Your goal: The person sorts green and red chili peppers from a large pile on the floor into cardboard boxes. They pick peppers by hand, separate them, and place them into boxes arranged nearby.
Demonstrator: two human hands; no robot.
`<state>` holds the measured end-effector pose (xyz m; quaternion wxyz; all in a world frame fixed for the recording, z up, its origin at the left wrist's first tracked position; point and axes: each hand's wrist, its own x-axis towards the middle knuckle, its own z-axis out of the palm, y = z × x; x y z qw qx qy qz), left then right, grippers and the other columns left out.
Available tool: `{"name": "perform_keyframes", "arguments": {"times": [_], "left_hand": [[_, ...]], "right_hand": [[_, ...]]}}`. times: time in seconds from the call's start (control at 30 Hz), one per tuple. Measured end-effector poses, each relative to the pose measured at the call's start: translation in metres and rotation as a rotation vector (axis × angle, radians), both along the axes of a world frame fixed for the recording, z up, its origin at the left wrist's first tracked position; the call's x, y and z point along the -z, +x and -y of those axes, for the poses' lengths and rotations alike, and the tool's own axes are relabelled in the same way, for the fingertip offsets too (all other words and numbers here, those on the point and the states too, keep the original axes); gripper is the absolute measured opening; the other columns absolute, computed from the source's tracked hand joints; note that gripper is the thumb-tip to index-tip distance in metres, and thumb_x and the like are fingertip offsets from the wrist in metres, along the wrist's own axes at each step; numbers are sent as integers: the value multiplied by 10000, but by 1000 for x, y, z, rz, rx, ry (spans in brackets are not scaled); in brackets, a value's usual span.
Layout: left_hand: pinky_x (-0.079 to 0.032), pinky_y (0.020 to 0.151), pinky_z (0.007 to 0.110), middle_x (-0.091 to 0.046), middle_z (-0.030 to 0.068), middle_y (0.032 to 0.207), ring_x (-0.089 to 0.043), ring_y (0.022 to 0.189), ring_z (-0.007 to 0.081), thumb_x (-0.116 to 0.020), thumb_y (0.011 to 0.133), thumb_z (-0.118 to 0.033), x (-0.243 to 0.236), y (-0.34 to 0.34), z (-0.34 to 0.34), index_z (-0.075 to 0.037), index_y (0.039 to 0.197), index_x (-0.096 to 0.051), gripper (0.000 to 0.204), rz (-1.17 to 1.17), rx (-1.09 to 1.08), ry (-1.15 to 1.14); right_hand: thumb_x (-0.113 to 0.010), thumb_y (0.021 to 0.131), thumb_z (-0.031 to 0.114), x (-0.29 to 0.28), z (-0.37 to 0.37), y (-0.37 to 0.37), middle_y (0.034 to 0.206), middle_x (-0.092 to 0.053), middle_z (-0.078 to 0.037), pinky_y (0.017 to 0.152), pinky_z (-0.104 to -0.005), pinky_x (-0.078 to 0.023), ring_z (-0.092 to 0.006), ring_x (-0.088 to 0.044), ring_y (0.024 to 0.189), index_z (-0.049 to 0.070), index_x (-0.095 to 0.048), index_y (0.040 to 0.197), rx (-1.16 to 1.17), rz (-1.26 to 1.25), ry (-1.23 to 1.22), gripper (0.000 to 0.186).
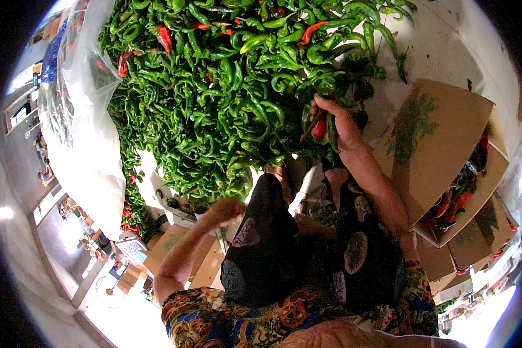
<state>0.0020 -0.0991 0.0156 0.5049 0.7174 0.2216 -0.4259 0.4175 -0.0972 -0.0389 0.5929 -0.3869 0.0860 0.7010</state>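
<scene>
A large heap of long, curled green chilli peppers (226, 87), with a few red ones scattered through it, fills the upper middle of the frame. At the heap's lower right edge, just right of centre, the person's right hand (336, 124) is closed around a small bunch of peppers, one red pepper (319, 130) showing between the fingers with green ones beside it. The left hand (226, 210) sits lower, left of centre, below the heap's near edge; it is blurred, so whether it is open or holding anything cannot be told. Both bare forearms rise from the lower edge, over a dark patterned skirt (272, 255). To the right, an open brown cardboard box (441, 151) lies tilted, with red and green peppers visible inside its lower right opening, and more such boxes stacked below it. A clear plastic sheet (81, 116) hangs along the heap's left side in the upper left of the frame.
</scene>
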Motion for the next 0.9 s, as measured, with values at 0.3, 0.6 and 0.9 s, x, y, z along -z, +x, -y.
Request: {"name": "perform_keyframes", "arguments": {"times": [0.3, 0.6, 0.9], "left_hand": [[-507, 632, 439, -650, 162, 757, -641, 761, 345, -531, 833, -229, 55, 57, -22, -49, 877, -610, 202, 52, 201, 528], [-456, 775, 462, -545, 127, 1043, -521, 991, 343, -604, 789, -233, 80, 388, -201, -117, 1009, -624, 249, 677, -260, 1178], [-496, 614, 464, -632, 163, 809, -607, 713, 381, -630, 782, -214, 61, 362, -143, -103, 923, -638, 180, 656, -441, 693]], "right_hand": [[-639, 837, 155, 1, -1, -2, 822, -632, -56, 697, -299, -492, -169, -606, 755, 46, -616, 920, 211, -14, -88, 139], [-637, 828, 132, 2, 2, 3, 750, -621, -41, 629, -285, -487, -157, -598, 683, 54, -615, 874, 59, 141, -209, 93], [-681, 779, 123, -19, -2, 17, 913, -637, -27, 663, -306, -509, -168, -609, 720, 73, -607, 1055, 307, 300, -232, 290]]}}
